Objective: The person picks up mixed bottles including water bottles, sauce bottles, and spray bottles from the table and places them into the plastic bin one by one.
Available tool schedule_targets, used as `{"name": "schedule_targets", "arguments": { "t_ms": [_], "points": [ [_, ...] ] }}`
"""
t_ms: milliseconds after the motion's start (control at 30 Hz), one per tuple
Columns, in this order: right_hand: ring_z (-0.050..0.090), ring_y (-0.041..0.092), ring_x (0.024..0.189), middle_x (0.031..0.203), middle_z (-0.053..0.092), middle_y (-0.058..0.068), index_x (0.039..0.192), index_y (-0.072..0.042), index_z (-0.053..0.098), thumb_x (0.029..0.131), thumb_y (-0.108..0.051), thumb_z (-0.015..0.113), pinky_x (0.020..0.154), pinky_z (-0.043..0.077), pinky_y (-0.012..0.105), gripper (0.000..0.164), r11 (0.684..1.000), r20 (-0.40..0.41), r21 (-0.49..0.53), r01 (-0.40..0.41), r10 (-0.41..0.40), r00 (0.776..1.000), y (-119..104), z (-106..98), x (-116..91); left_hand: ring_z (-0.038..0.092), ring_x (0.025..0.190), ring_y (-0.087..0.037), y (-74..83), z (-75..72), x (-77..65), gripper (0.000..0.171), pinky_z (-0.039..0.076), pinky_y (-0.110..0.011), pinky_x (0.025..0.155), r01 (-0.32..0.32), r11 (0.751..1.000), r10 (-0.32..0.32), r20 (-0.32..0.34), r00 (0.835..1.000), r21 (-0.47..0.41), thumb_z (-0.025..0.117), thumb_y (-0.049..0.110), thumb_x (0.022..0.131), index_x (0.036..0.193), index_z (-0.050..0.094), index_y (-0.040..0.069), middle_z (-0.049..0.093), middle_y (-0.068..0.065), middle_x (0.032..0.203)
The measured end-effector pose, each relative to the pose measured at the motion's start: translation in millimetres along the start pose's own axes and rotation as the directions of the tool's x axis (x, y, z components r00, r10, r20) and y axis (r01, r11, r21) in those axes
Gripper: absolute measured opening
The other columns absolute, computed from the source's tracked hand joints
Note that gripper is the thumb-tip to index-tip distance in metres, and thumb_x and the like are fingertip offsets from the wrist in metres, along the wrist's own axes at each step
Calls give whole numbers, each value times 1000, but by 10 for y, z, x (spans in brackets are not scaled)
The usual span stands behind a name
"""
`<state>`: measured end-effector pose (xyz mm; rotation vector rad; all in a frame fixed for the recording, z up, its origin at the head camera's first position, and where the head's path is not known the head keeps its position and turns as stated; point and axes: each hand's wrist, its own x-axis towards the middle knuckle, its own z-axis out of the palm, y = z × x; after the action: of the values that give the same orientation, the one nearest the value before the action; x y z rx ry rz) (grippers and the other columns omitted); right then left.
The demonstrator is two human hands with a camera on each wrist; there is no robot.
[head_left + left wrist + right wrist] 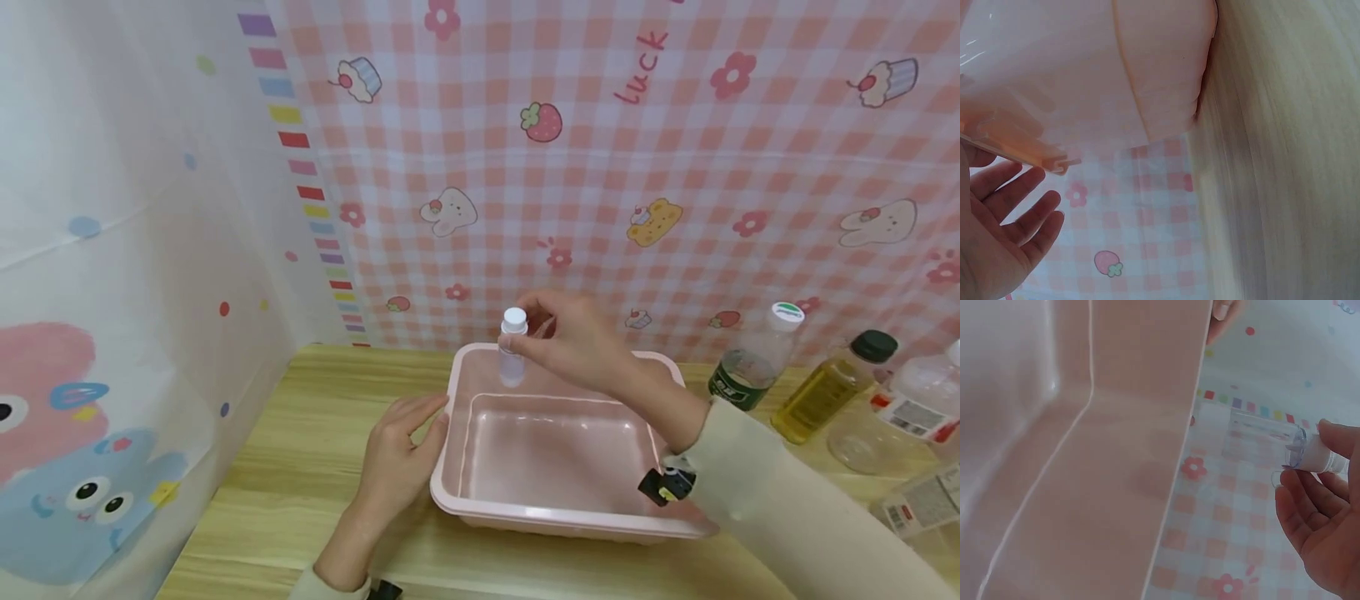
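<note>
My right hand pinches a small clear bottle near its white cap between thumb and fingers. The bottle hangs upright at the back left of a pink plastic basin, level with the rim. In the right wrist view the bottle looks see-through, with no visible contents. My left hand touches the basin's left rim, fingers loosely extended. From the left wrist view, the fingers of the left hand are spread beside and under the rim edge.
To the right of the basin stand a clear bottle with a green label, a dark-capped bottle of yellow liquid and a large clear jug. A labelled container is nearer. A checked cloth hangs behind the wooden table.
</note>
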<state>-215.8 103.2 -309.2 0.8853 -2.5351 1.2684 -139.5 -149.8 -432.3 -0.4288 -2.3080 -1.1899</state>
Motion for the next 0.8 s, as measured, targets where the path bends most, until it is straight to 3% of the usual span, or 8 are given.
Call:
{"name": "schedule_targets", "arguments": {
  "t_ms": [367, 800],
  "points": [
    [66, 14, 84, 89, 70, -5, 98, -15, 71, 86, -20, 87, 73, 56, 34, 20, 995, 147, -63, -73, 82, 986, 189, 253, 3, 68, 116, -26, 3, 6, -10, 27, 55, -51, 102, 19, 1000, -19, 5, 1000, 13, 75, 10, 94, 119, 79, 3, 76, -7, 120],
    [62, 9, 76, 85, 67, -4, 101, -10, 67, 88, -22, 87, 68, 56, 27, 26, 993, 298, -115, -41, 74, 952, 424, 533, -76, 69, 114, -26, 3, 9, -8, 26, 56, -49, 100, -9, 1000, 9, -8, 1000, 16, 76, 7, 93, 118, 79, 3, 77, -7, 118]
  ]
}}
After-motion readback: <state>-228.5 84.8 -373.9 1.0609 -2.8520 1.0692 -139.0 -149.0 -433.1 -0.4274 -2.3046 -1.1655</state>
